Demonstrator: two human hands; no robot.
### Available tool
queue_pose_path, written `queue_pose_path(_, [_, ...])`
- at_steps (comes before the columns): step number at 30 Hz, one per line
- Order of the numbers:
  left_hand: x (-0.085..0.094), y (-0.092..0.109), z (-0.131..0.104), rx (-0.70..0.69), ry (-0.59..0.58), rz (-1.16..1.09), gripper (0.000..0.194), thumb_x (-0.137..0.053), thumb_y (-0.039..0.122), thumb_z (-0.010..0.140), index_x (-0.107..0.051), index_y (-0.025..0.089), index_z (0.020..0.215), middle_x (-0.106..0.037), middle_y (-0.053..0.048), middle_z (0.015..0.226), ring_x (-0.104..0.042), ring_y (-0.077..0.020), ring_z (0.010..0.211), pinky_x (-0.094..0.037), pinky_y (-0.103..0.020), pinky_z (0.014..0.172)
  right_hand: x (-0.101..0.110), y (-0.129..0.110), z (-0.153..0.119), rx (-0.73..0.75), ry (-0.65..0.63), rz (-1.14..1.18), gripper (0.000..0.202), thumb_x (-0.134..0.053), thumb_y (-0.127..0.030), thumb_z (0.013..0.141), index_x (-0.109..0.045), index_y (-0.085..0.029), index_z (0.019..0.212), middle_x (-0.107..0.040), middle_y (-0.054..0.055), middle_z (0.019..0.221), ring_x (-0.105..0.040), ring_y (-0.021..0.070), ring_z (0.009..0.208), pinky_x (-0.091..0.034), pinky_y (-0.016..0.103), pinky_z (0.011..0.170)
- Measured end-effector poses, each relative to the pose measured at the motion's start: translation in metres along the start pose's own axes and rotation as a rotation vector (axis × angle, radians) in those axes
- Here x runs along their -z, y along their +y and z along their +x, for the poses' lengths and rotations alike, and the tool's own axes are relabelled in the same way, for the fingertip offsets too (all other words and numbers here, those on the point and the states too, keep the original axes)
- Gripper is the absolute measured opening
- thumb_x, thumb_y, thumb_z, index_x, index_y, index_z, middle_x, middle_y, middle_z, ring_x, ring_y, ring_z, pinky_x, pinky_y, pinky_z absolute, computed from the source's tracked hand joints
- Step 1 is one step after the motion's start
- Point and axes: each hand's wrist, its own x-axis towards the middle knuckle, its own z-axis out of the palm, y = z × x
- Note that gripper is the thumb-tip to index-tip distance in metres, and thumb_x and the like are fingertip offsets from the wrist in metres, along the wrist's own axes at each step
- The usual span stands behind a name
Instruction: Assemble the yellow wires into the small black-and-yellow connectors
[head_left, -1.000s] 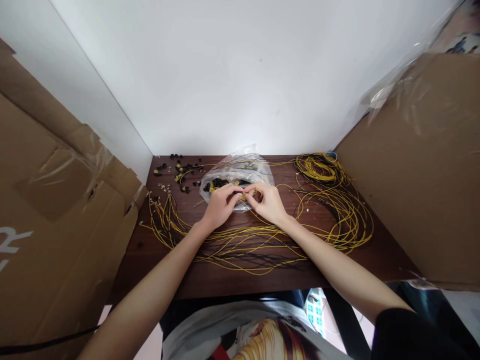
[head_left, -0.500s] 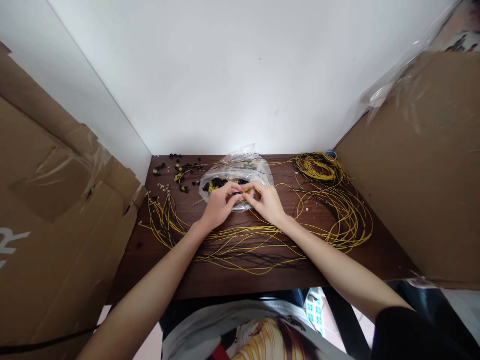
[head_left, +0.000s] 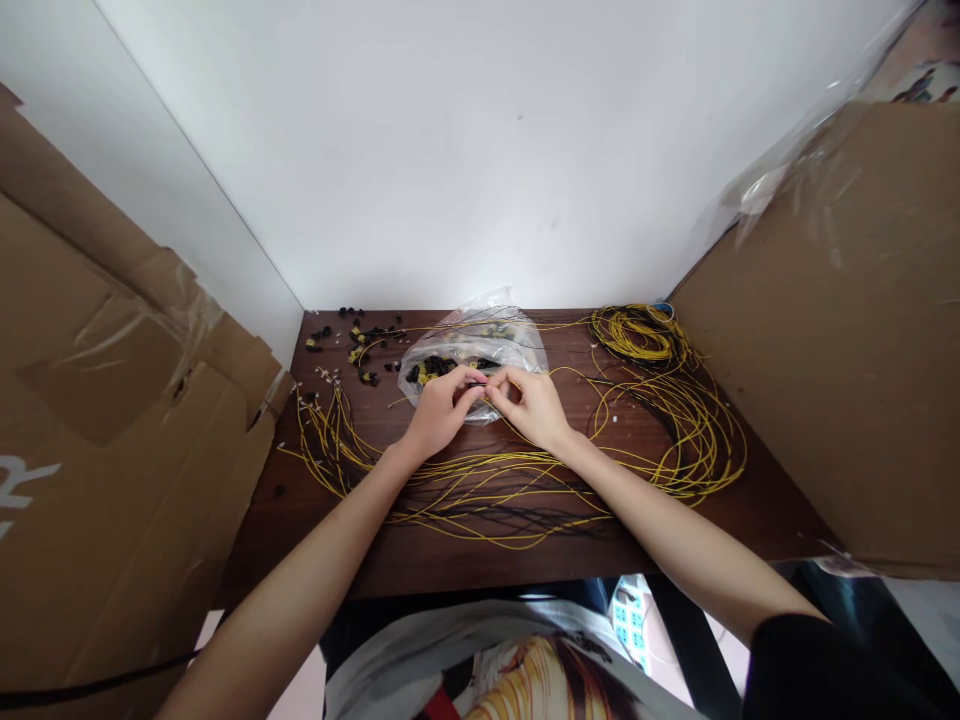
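Noted white wall point(head_left: 480, 150) filling the back of the view. Saw large cardboard box point(head_left: 847, 350) at right, taped cardboard box point(head_left: 112, 420) at left. Recorded dark brown table point(head_left: 420, 575) between the two. Found long yellow and black wires point(head_left: 465, 465) spread across it, passing beneath both forearms and curving round at right; logged tighter wire coil point(head_left: 637, 338) near the rear right corner. Behind the hands, placed clear plastic bag point(head_left: 517, 352), with black and yellow pieces point(head_left: 433, 370) inside.

Observed left hand point(head_left: 437, 412) and right hand point(head_left: 536, 408) in front of the bag, fingertips nearly meeting. Read both as narrow pinches — thumb against forefinger. Located slim dark piece point(head_left: 478, 384) between the two sets of fingertips, gripped by left, met by right at its end. Cannot tell exact shape — too small, partly covered. Traced yellow wire point(head_left: 511, 427) from just below the right fingertips down toward the spread wires; cannot tell joined to dark piece or not. Counted several loose connectors point(head_left: 358, 340) at rear left, well apart from the hands.
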Motion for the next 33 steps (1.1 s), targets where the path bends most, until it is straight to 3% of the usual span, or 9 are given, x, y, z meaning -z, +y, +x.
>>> queue_pose_path(13, [-0.0006, -0.003, -0.0011, -0.011, 0.026, 0.037, 0.012, -0.051, 0.02, 0.085, -0.059, 0.015, 0.092, -0.067, -0.004, 0.081, -0.061, -0.015, 0.071, -0.045, -0.026, 0.066, -0.0002, -0.0011, 0.0017, -0.085, 0.089, 0.119, 0.016, -0.05, -0.029, 0.082, -0.056, -0.018, 0.072, -0.054, -0.002, 0.058, -0.046, 0.0102, 0.05, -0.035, 0.022, 0.052])
queue_pose_path(23, [0.0008, -0.0008, -0.0017, -0.045, 0.011, 0.123, 0.012, -0.051, 0.019, 0.085, -0.06, 0.016, 0.092, -0.065, -0.001, 0.078, -0.055, -0.0119, 0.063, -0.042, -0.024, 0.065, 0.0008, 0.0002, 0.0013, -0.018, 0.023, 0.059, 0.017, -0.054, -0.032, 0.081, -0.065, -0.019, 0.084, -0.053, -0.004, 0.055, -0.046, 0.0101, 0.05, -0.035, 0.022, 0.053])
queue_pose_path(33, [0.001, 0.0002, -0.0013, -0.054, 0.002, 0.137, 0.013, -0.05, 0.019, 0.085, -0.061, 0.016, 0.092, -0.065, -0.002, 0.08, -0.055, -0.0127, 0.065, -0.043, -0.026, 0.068, 0.0005, -0.0001, -0.0001, -0.016, -0.001, 0.031, 0.016, -0.053, -0.03, 0.081, -0.063, -0.018, 0.076, -0.054, -0.004, 0.056, -0.048, 0.0101, 0.053, -0.035, 0.021, 0.054])
